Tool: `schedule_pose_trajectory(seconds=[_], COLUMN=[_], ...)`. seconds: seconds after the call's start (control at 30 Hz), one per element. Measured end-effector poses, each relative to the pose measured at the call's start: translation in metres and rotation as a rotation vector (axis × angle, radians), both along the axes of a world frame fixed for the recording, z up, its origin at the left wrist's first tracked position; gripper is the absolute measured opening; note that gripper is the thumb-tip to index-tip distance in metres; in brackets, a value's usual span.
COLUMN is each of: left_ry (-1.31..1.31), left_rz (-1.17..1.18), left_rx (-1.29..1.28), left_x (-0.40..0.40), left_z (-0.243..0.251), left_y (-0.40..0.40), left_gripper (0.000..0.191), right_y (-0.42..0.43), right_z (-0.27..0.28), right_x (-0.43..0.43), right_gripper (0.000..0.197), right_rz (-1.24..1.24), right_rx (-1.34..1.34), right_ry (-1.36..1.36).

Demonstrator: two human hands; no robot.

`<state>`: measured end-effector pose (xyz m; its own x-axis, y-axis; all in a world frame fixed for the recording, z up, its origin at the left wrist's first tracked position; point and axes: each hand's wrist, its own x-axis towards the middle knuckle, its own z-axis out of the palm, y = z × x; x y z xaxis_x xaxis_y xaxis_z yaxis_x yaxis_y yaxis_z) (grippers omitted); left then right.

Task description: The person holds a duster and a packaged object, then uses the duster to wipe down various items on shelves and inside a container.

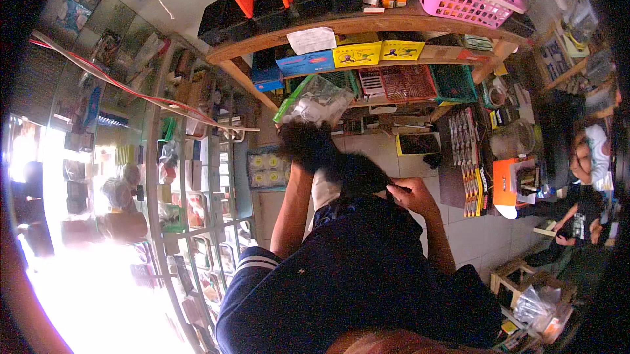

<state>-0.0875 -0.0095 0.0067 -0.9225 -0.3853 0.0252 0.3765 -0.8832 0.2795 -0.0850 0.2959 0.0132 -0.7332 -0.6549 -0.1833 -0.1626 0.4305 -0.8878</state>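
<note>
A dark, furry-looking bundle (359, 172) stretches across the front of my body; its exact kind is unclear. My left hand (302, 171) is mostly hidden behind its upper left part, with only the wrist and forearm plain. Just above that hand, a clear plastic bag with a green top edge (315, 103) holds whitish items; whether my fingers grip the bag cannot be seen. My right hand (412, 195) pinches the bundle's lower right end between thumb and fingers.
Ahead stands a wooden shelf (364, 24) with boxes and a pink plastic basket (467, 2). Glass display shelving (157, 167) runs along the left. An open yellow-edged box (418, 145) lies on the tiled floor. Another person (581, 216) sits at the right, near a wooden stool (512, 275).
</note>
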Motion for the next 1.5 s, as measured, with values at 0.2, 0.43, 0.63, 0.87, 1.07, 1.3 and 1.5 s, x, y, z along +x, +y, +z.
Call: schedule_pose_trajectory(seconds=[0.2,0.43,0.63,0.87,1.07,1.3,1.5], left_ry=[0.049,0.185,0.053,0.058,0.132,-0.159,-0.218], left_rz=[-0.02,-0.154,-0.144,-0.262,-0.386,-0.226,-0.259], left_rx=[-0.009,0.004,0.128,0.015,0.128,-0.027,-0.041], left_x=[-0.004,-0.006,-0.006,0.005,0.012,0.027,0.028], left_z=[-0.021,-0.036,0.008,0.017,0.027,0.03,0.024], left_y=[-0.01,-0.015,0.005,0.003,-0.002,-0.004,-0.005], left_gripper=[0.062,0.064,0.069,0.079,0.078,0.057,0.067], right_y=[0.004,0.035,0.037,0.052,0.057,0.049,0.039], right_z=[0.008,-0.013,-0.007,-0.013,0.019,0.045,0.031], right_x=[0.001,-0.008,-0.005,-0.008,-0.022,-0.027,-0.021], right_gripper=[0.025,0.025,0.021,0.025,0.027,0.023,0.023], right_rz=[-0.053,-0.021,-0.163,-0.307,-0.27,-0.125,-0.084], right_rx=[-0.106,-0.002,-0.059,0.024,-0.025,0.162,0.124], right_ry=[0.012,0.005,-0.084,-0.143,-0.091,-0.134,0.179])
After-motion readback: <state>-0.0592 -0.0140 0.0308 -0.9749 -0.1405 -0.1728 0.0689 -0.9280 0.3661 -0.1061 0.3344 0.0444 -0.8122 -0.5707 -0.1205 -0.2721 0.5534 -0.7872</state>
